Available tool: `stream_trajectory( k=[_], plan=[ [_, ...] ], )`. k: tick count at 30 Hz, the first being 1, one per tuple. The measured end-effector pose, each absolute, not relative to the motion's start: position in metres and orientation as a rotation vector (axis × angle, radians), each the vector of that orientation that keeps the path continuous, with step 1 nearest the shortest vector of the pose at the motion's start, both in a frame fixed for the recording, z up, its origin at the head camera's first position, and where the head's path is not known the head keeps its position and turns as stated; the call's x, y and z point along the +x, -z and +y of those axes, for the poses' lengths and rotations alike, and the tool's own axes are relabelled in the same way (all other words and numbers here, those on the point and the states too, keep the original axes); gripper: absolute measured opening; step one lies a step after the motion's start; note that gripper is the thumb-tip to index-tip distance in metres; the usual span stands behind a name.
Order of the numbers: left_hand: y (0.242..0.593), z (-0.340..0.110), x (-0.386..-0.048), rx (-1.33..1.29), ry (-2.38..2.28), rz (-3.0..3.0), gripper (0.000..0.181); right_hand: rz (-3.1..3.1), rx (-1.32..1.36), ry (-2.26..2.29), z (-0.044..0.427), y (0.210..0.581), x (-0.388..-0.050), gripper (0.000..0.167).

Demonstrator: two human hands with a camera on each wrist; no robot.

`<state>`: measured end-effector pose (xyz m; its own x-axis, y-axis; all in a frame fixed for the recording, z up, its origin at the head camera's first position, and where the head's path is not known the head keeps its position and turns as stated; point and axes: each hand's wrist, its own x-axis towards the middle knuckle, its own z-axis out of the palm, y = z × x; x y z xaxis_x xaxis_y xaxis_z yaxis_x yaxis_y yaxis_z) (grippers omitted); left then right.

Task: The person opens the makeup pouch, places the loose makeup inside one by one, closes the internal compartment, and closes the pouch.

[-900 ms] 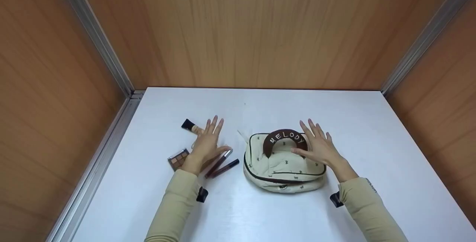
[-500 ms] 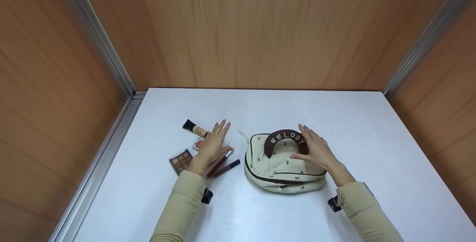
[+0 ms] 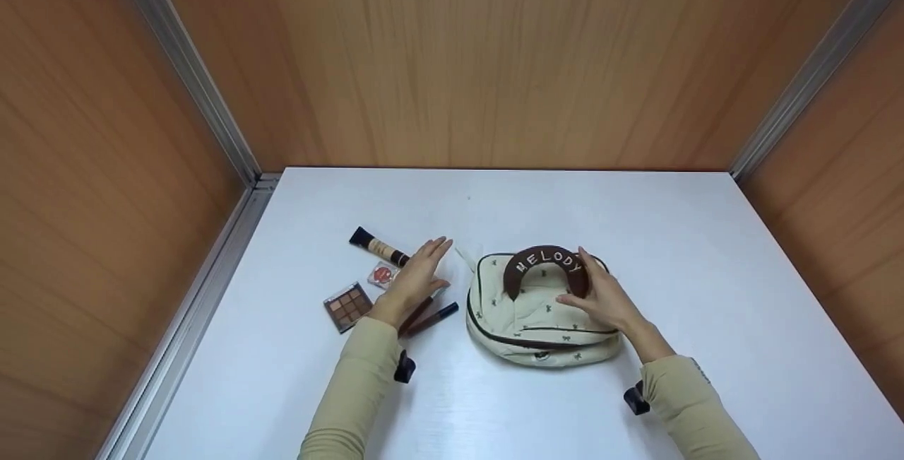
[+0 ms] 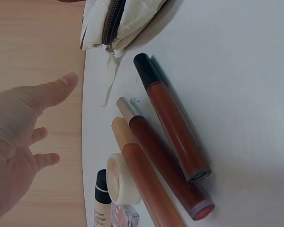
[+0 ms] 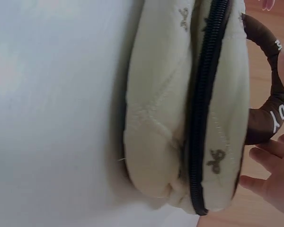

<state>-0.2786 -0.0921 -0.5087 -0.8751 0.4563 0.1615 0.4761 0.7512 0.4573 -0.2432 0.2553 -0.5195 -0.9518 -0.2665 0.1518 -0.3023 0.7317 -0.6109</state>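
Observation:
My left hand (image 3: 413, 280) hovers with extended fingers over loose cosmetics and holds nothing. Below it lie a black-capped lip gloss (image 4: 173, 132), a silver-capped lip gloss (image 4: 161, 161), a peach-coloured tube (image 4: 144, 177) and a round cream jar (image 4: 125, 179). Farther left are an eyeshadow palette (image 3: 348, 307), a foundation tube (image 3: 380, 245) and a small compact (image 3: 382, 275). My right hand (image 3: 606, 302) is over the right side of a cream cosmetic bag (image 3: 498, 315), thumb and fingers spread beside its brown "MELODY" handle (image 5: 262, 125); contact is unclear.
The bag's dark zipper (image 5: 206, 113) runs along its side, with a pale ribbon pull (image 4: 110, 78) at one end. Everything lies on a white table (image 3: 494, 410). Wooden panels (image 3: 452, 57) rise behind it and at both sides.
My left hand has shifted right over the cosmetics, uncovering the palette and compact. The right hand's fingers have drawn closer together beside the handle. The bag stays in place.

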Motion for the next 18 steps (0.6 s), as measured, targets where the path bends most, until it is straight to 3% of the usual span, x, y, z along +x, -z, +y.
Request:
stream_trajectory(
  k=[9,18],
  plan=[
    [0.515,-0.08,-0.289,-0.831,0.769,-2.942,0.07,-2.836,0.439,-1.079,0.263,0.538,-0.242,0.091],
    [0.515,-0.072,-0.295,-0.809,0.71,-3.084,0.07,-2.797,0.441,-1.081,0.267,0.553,-0.242,0.095]
  ],
)
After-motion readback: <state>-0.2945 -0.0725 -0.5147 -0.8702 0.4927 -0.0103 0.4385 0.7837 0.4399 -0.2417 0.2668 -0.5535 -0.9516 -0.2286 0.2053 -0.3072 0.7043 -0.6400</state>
